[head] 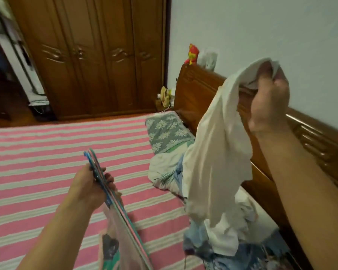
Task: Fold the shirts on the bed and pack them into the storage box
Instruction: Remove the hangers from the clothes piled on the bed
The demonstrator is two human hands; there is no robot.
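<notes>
My right hand [269, 100] is raised at the right and grips the top of a white shirt [217, 152], which hangs down over a heap of clothes [232, 230] on the bed beside the headboard. My left hand [90, 186] grips a flat, collapsed storage box [117, 217] by its upper edge, pink, teal and blue, held edge-on above the pink-and-white striped bed [47, 162]. The box's lower part runs out of the bottom of the view. The heap holds white, light blue and patterned pieces.
A grey floral pillow [168, 131] lies at the head of the bed. The wooden headboard [310, 141] runs along the right wall, with a red toy [193, 53] on its end. A brown wardrobe [90, 55] stands beyond the bed.
</notes>
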